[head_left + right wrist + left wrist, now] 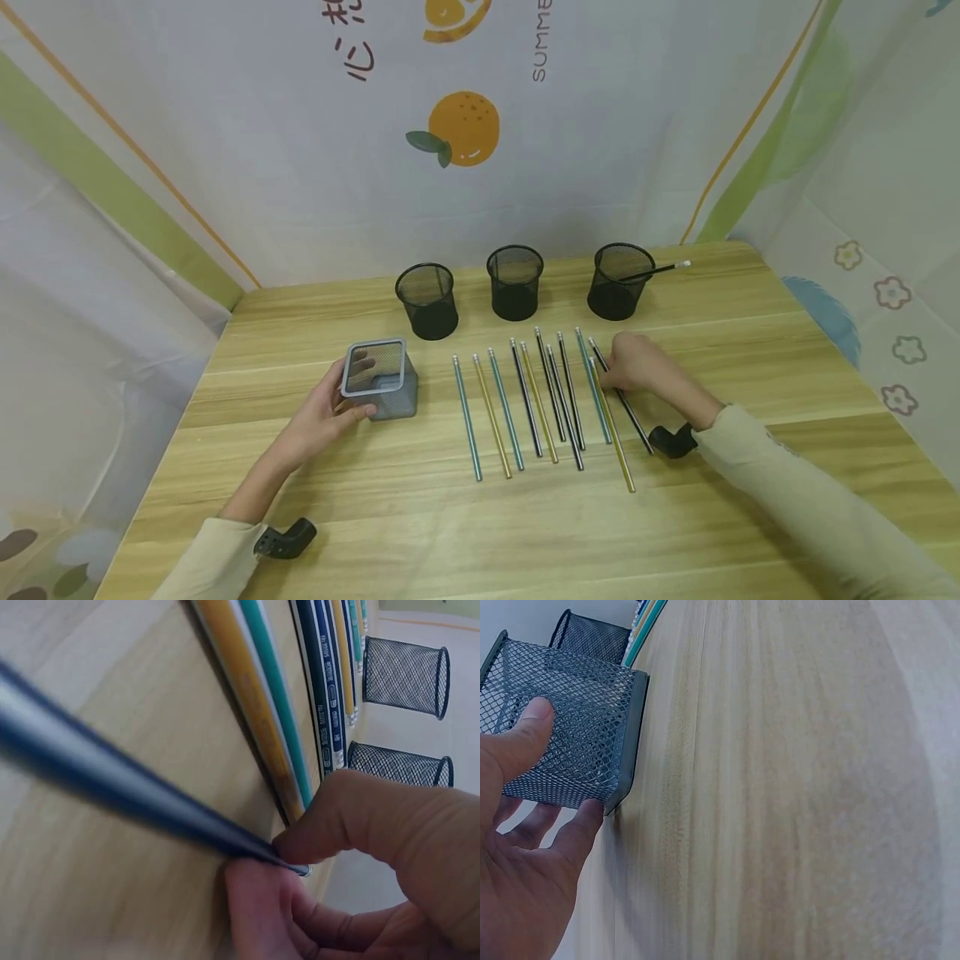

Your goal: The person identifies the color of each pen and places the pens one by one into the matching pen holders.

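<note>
My left hand [318, 425] holds the square grey mesh pen holder [395, 403], which stands upright on the table's left side. In the left wrist view the thumb lies along one mesh wall and the other fingers reach round beneath it. My right hand [639, 363] pinches a dark blue pencil [142, 776] near its eraser end, between thumb and finger. This pencil is the rightmost of the row and slants toward the front right. Just left of it lie a yellow pencil [620, 454] and a green pencil [583, 354].
Several more pencils [491, 404] in green, yellow and dark colours lie side by side mid-table. Behind them stand three round black mesh cups: left cup [435, 320], middle cup [515, 302] and right cup [611, 302]. A black pencil [660, 270] leans in the right one.
</note>
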A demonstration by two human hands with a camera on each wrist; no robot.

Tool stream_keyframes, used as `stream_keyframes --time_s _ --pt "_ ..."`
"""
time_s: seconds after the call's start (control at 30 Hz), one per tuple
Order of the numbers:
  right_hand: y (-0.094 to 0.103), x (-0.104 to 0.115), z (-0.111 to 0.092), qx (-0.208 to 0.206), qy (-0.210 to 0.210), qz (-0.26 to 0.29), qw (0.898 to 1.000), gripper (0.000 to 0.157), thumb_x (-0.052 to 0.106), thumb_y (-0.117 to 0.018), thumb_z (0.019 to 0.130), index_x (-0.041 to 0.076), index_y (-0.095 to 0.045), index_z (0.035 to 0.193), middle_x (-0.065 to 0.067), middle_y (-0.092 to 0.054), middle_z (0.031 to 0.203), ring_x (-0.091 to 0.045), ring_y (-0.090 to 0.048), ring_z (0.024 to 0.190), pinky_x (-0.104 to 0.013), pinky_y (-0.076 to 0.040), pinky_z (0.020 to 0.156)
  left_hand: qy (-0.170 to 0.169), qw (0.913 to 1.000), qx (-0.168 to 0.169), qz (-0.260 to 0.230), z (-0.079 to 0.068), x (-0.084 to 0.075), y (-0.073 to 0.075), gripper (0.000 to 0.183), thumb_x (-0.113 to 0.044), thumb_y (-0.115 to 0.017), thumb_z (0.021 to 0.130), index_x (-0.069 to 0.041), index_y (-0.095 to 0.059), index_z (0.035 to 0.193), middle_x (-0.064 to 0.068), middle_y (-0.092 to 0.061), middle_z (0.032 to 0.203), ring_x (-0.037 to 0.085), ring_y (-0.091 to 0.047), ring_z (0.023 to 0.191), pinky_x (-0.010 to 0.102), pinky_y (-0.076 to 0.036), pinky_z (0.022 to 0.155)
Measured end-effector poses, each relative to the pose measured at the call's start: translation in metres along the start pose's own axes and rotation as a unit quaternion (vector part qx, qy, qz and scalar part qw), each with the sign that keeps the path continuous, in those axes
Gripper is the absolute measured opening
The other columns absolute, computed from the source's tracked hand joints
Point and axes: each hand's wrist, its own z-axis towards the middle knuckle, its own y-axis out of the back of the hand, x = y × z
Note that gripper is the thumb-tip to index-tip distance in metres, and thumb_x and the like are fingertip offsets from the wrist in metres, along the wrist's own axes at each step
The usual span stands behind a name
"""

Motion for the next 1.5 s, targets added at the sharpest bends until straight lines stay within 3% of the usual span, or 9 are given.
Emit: stream_keyframes --time_s 0.2,0.33,0.53,0.7,0.9,1.0,1.27,1.5 --pt "-0.001 0.003 0.001 0.005 -0.007 -0.021 1.000 0.044 0.006 -0.067 0.078 0.019 -0.040 0.047 0.009 -0.034 0.043 -0.007 -0.027 0.040 -0.020 -0.024 0.042 0.004 1.0000 0.002 0.000 0.000 0.000 0.001 0.079 0.008 -0.069 0.093 0.001 -0.023 0.157 0.028 -0.035 0.154 0.047 -0.041 0.136 0.040 -0.045 0.107" --pt "0.000 0.000 0.002 0.014 0.001 -0.013 1.000 0.044 0.008 -0.068 0.079 0.019 -0.042 0.046 0.008 -0.038 0.042 -0.007 -0.028 0.039 -0.019 -0.024 0.042 0.004 1.0000 0.003 -0.001 -0.001 0.000 0.001 0.079 0.009 -0.068 0.093 0.002 -0.024 0.157 0.028 -0.035 0.154 0.048 -0.041 0.136 0.044 -0.044 0.107" --pt "0.005 -0.010 0.003 0.017 0.024 0.018 0.999 0.045 0.009 -0.070 0.079 0.019 -0.044 0.044 0.006 -0.046 0.040 -0.006 -0.031 0.038 -0.019 -0.023 0.042 0.006 1.0000 0.003 0.000 -0.001 0.000 0.001 0.079 0.010 -0.068 0.093 0.002 -0.023 0.157 0.028 -0.034 0.155 0.048 -0.040 0.136 0.048 -0.043 0.107" --pt "0.014 -0.016 0.000 0.013 0.043 0.050 0.998 0.043 0.006 -0.068 0.080 0.018 -0.043 0.047 0.007 -0.044 0.043 -0.007 -0.032 0.041 -0.021 -0.025 0.046 0.005 1.0000 0.002 -0.001 -0.002 0.000 0.002 0.079 0.009 -0.068 0.093 0.002 -0.023 0.157 0.029 -0.034 0.154 0.048 -0.040 0.136 0.048 -0.043 0.108" --pt "0.028 -0.019 -0.007 0.004 0.028 0.086 0.996 0.017 0.006 -0.068 0.084 0.005 -0.060 0.070 -0.002 -0.060 0.061 -0.014 -0.060 0.053 -0.026 -0.045 0.054 0.003 1.0000 0.002 -0.003 -0.001 0.000 0.002 0.079 0.009 -0.068 0.093 0.003 -0.023 0.157 0.028 -0.034 0.155 0.047 -0.039 0.137 0.041 -0.044 0.108" --pt "0.034 -0.021 -0.011 0.005 0.024 0.103 0.994 0.010 0.008 -0.070 0.086 -0.002 -0.066 0.084 -0.007 -0.066 0.072 -0.018 -0.065 0.062 -0.029 -0.050 0.059 0.004 1.0000 0.003 -0.003 -0.001 0.000 0.001 0.079 0.009 -0.068 0.093 0.002 -0.023 0.157 0.028 -0.034 0.155 0.047 -0.039 0.138 0.040 -0.044 0.108" --pt "0.044 -0.030 -0.016 0.002 0.048 0.196 0.979 0.013 0.002 -0.067 0.089 -0.009 -0.064 0.095 -0.012 -0.065 0.083 -0.025 -0.069 0.068 -0.033 -0.061 0.064 0.005 1.0000 0.002 -0.003 -0.002 0.000 0.001 0.079 0.009 -0.068 0.093 0.002 -0.022 0.157 0.028 -0.034 0.155 0.047 -0.039 0.137 0.043 -0.044 0.108" --pt "0.049 -0.035 -0.019 -0.013 0.074 0.260 0.963 0.022 -0.002 -0.063 0.092 -0.016 -0.056 0.107 -0.018 -0.063 0.091 -0.026 -0.068 0.076 -0.042 -0.063 0.073 0.003 1.0000 0.003 -0.004 -0.002 0.000 0.001 0.079 0.009 -0.068 0.093 0.002 -0.022 0.158 0.028 -0.034 0.155 0.047 -0.038 0.138 0.040 -0.044 0.108"
